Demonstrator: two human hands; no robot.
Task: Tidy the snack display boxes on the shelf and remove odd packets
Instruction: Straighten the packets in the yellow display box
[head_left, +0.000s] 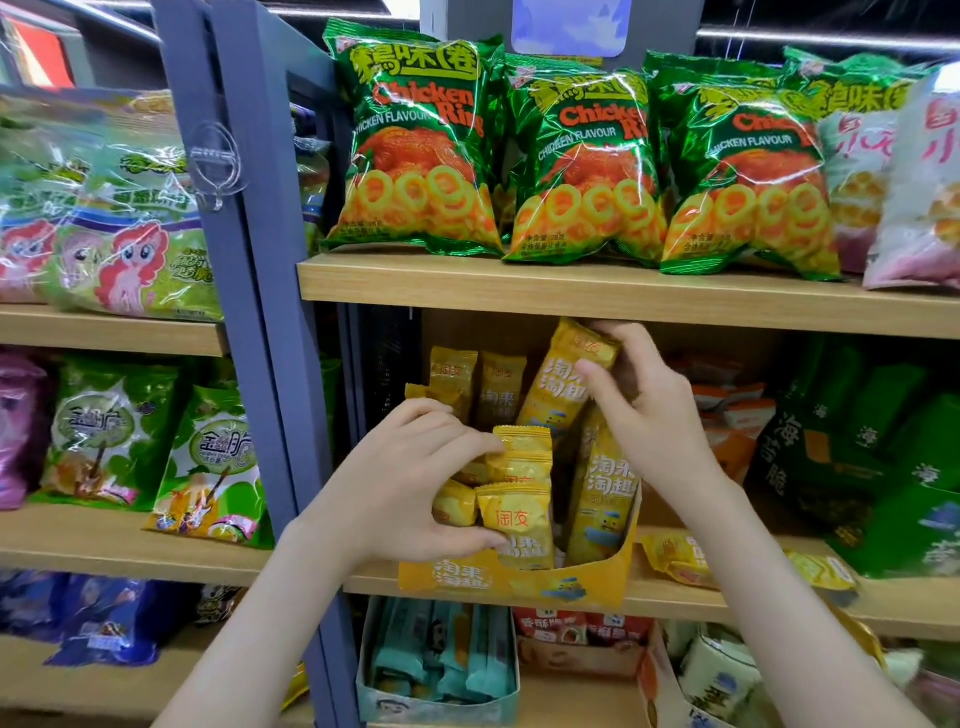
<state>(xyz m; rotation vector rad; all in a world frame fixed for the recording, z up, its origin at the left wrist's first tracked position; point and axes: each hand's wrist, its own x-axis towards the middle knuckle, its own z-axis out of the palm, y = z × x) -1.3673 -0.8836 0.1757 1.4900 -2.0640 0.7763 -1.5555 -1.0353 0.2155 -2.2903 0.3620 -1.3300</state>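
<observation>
Yellow packets, judged light, crinkly and slippery, are pinched by the left hand in the box at the front edge of the shelf, while a taller packet is gripped near its top by the right hand, best held at the seams.

I am working in the gap between the yellow display box and the upper shelf board, and the tall yellow packet that my right hand is gripping is reaching nearly to that board's underside. The grey upright is closing off the left side near my left hand, which is pinching the front packets. To the right, loose yellow packets are lying just beside the box, and dark green bags are blocking passage farther along.
</observation>
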